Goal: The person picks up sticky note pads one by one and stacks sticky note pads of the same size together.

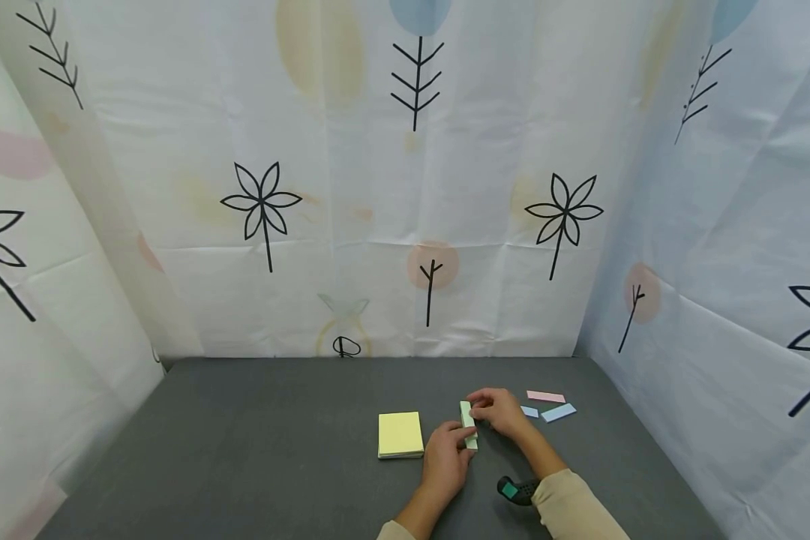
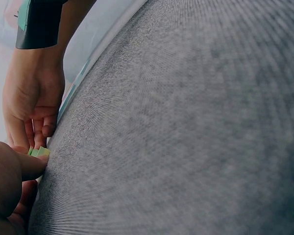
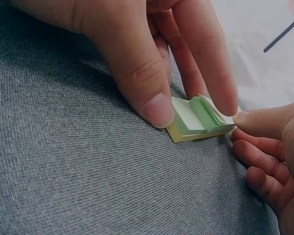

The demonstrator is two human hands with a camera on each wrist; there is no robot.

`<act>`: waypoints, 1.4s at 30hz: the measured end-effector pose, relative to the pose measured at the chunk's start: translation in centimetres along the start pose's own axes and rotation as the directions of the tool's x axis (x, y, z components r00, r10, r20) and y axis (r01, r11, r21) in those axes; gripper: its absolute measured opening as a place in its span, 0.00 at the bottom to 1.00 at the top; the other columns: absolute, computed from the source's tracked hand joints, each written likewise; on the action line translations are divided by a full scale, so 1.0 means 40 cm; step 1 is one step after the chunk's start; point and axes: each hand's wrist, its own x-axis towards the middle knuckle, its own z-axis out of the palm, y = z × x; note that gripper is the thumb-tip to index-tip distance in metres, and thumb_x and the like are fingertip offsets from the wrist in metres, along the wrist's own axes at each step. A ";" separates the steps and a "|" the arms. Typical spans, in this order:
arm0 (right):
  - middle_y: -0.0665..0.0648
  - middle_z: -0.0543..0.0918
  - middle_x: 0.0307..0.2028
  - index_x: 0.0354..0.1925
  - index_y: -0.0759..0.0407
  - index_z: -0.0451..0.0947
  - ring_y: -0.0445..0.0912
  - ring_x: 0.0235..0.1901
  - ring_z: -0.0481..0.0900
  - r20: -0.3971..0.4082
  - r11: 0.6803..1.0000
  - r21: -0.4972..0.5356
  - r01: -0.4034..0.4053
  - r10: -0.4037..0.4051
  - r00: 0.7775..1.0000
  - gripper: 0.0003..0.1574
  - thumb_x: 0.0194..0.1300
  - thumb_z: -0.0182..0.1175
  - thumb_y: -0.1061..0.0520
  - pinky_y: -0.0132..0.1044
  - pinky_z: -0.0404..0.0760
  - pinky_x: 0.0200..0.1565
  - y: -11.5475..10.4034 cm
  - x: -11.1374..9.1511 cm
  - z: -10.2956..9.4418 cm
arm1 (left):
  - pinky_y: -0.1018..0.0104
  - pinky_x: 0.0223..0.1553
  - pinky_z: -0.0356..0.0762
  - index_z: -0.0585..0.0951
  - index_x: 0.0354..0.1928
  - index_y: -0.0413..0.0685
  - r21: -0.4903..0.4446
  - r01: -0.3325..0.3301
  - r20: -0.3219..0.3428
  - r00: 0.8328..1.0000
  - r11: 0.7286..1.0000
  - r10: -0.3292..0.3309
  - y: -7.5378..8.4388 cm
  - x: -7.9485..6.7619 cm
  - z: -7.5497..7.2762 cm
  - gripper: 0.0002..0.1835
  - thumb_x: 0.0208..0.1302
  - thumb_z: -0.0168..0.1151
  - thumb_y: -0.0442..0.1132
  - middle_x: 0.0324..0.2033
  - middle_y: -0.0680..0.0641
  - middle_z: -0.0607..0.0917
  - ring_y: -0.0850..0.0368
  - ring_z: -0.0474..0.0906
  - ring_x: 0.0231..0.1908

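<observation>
A narrow pad of pale green sticky notes (image 1: 468,415) lies between both hands on the grey table. My left hand (image 1: 445,459) pinches its near end, thumb and finger at the edge. Reaching in from the right, my right hand (image 1: 501,412) grips the far part of the pad between thumb and fingers. In the right wrist view, the top green sheets (image 3: 210,113) are folded back over the pad, above a yellowish bottom layer (image 3: 179,137). The right thumb (image 3: 158,110) presses one end there. Also in the left wrist view, a green end (image 2: 40,152) shows at the left fingertips.
Left of the hands sits a square yellow sticky note pad (image 1: 400,433). Beyond the right hand lie a pink strip (image 1: 545,396) and two blue strips, one (image 1: 558,412) fully visible. A black wrist device (image 1: 518,491) is by the right sleeve. Patterned curtains (image 1: 351,300) enclose the table.
</observation>
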 end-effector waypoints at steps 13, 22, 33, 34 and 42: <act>0.55 0.84 0.29 0.38 0.67 0.83 0.44 0.23 0.75 0.028 1.000 0.019 0.016 -0.016 0.999 0.09 0.57 0.68 0.66 0.35 0.74 0.23 0.012 0.002 -0.005 | 0.60 0.42 0.77 0.89 0.42 0.48 0.008 -0.022 -0.011 1.000 1.000 0.022 -0.002 -0.001 0.002 0.18 0.46 0.73 0.27 0.40 0.48 0.84 0.52 0.79 0.40; 0.55 0.84 0.30 0.37 0.65 0.84 0.44 0.24 0.75 0.048 0.999 0.017 0.028 -0.029 0.998 0.07 0.57 0.68 0.66 0.35 0.74 0.24 0.018 0.003 -0.009 | 0.59 0.43 0.77 0.89 0.41 0.48 0.021 -0.022 0.005 1.000 1.000 0.022 -0.003 0.003 0.002 0.17 0.46 0.73 0.28 0.40 0.48 0.84 0.52 0.79 0.40; 0.53 0.84 0.30 0.36 0.64 0.84 0.42 0.23 0.74 0.081 0.999 0.019 0.030 -0.031 0.996 0.06 0.57 0.68 0.63 0.34 0.74 0.25 0.030 0.006 -0.012 | 0.59 0.43 0.77 0.89 0.41 0.49 0.029 -0.003 0.049 0.999 1.000 0.001 -0.003 0.003 -0.001 0.16 0.49 0.72 0.28 0.41 0.48 0.85 0.52 0.79 0.40; 0.53 0.84 0.30 0.36 0.64 0.84 0.42 0.23 0.74 0.083 0.999 0.021 0.030 -0.031 0.996 0.06 0.57 0.68 0.64 0.34 0.74 0.25 0.031 0.006 -0.012 | 0.59 0.43 0.77 0.89 0.41 0.49 0.028 -0.001 0.054 0.999 1.000 -0.001 -0.004 0.003 -0.001 0.16 0.49 0.72 0.28 0.41 0.48 0.85 0.51 0.79 0.40; 0.54 0.84 0.30 0.36 0.64 0.84 0.43 0.24 0.74 0.098 0.999 0.030 0.045 -0.048 0.994 0.06 0.57 0.68 0.64 0.35 0.74 0.24 0.033 0.008 -0.012 | 0.59 0.43 0.77 0.89 0.41 0.49 0.029 -0.001 0.060 0.998 1.000 -0.001 -0.005 0.002 0.000 0.16 0.48 0.73 0.28 0.42 0.48 0.85 0.51 0.79 0.41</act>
